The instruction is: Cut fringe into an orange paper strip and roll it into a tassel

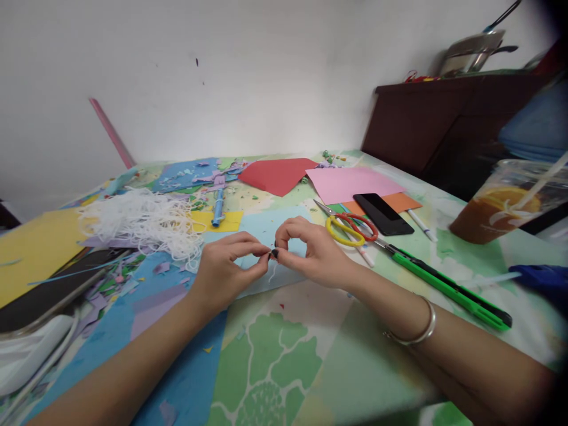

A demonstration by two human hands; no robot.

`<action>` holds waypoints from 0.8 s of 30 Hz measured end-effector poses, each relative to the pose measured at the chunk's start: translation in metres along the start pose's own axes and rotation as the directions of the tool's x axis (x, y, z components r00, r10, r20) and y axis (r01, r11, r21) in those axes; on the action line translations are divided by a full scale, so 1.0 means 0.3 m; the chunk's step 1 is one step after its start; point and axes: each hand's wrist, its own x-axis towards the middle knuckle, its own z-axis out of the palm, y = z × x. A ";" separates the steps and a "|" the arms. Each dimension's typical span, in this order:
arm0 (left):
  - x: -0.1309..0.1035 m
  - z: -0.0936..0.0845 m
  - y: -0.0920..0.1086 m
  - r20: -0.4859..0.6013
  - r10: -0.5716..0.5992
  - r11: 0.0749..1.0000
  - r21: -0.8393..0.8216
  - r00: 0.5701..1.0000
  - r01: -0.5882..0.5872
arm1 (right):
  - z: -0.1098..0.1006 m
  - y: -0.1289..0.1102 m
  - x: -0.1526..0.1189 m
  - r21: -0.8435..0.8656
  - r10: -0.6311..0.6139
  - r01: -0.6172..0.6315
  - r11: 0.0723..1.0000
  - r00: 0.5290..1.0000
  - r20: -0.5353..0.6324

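My left hand (pixel 228 265) and my right hand (pixel 308 251) meet fingertip to fingertip over a light blue sheet of paper (pixel 261 223). Both are closed in a pinch. A short white string (pixel 273 273) hangs from between the fingertips; whatever else they may hold is hidden. Left of my left hand lies a tangled heap of white string (pixel 142 225). A rolled blue paper tube (pixel 218 208) lies beyond it. Scissors with red and yellow handles (pixel 348 228) rest just right of my right hand, near a green utility knife (pixel 448 287).
A black phone (pixel 383 214) lies on orange paper (pixel 410 202) beside pink paper (pixel 355 182). Red paper (pixel 278 174) is further back. A cup of iced drink (pixel 492 207) stands at the right edge. Paper scraps and a white power strip (pixel 38 352) are at left.
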 end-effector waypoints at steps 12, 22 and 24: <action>-0.006 0.001 -0.006 -0.043 0.129 0.990 0.058 0.991 -0.126 | -0.009 0.015 0.004 0.468 0.235 -0.245 0.849 0.969 0.081; -0.001 -0.013 -0.016 -0.147 0.165 0.965 0.228 0.975 -0.128 | -0.087 -0.026 0.004 0.612 0.118 -0.232 0.756 0.968 0.222; 0.000 -0.014 -0.015 -0.146 0.164 0.965 0.229 0.976 -0.128 | -0.091 -0.034 -0.001 0.504 0.102 -0.303 0.809 0.917 0.387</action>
